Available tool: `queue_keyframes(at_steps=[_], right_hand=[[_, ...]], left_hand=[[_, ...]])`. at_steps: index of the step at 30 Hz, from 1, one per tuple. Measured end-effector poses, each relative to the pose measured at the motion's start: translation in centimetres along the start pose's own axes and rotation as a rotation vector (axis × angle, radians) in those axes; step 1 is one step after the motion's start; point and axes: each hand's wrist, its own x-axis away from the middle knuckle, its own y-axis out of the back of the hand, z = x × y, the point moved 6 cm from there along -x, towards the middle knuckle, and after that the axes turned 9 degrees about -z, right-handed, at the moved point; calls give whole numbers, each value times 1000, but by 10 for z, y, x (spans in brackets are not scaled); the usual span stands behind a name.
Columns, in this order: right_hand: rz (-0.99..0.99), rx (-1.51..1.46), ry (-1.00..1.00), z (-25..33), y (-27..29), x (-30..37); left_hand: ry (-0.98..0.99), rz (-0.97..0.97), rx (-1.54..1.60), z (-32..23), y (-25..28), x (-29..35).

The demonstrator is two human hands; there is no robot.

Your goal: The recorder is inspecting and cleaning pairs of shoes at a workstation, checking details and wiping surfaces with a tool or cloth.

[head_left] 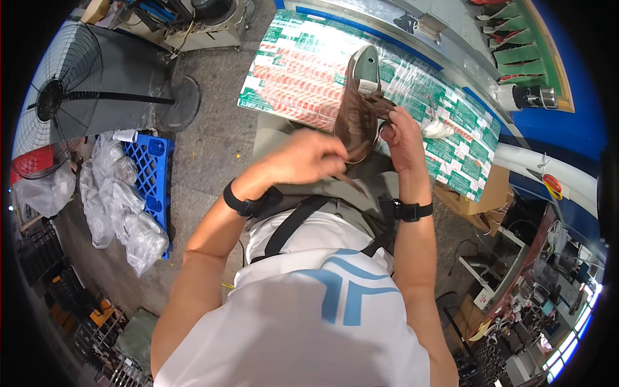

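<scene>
The brown low-cut shoe with a pale grey-green insole (353,119) points its toe toward the person, heel end over the desk wrapped in green, white and red printed sheeting (296,77), toe reaching past its near edge. Work on its fastening looks partway along: the upper is assembled, but the dark brown lace (379,103) lies loose across the throat and no finished bow shows. Tightening and tying seem left; how many eyelets are threaded cannot be told.

The right hand (407,138), at the shoe's right side, has thumb and fingers closed in a pinch on the lace. The left hand (308,156), blurred at the toe's left, has half-curled fingers; whether it grips the thin brown strip (351,184) below the toe is unclear.

Right of the shoe, a crumpled white bundle (437,129) lies on the desk. Far left of the shoe are a black pedestal fan (50,99) and a blue plastic pallet (155,171) beside clear plastic bags (116,187) on the grey floor (209,155).
</scene>
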Motion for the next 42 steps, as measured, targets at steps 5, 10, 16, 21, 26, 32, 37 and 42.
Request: queue_keyframes(at_steps=[5,10,16,21,26,32,37,42], right_hand=[[161,-64,-39,4,-13,21],[346,-136,-172,3,-20,33],[27,-52,-98,-4,3,6],[-28,-509,-237,3,14,-13],[213,-623,-208,38,54,-4],[-185,-38,160,69,138,-19],[-590,889,672,79,103,1],[-156,877,831,55,-33,17]], left_hand=[[-70,-657,127,29,41,-18],[-326,-562,-87,4,4,-59],[-323,-307,-335,-8,-22,-54],[-307,306,-219,0,-76,4],[-116,-83,-49,71,-6,31],[213,-891,377,134,92,31],[-134,-889,127,46,68,-19],[28,-486,289,15,25,-81]])
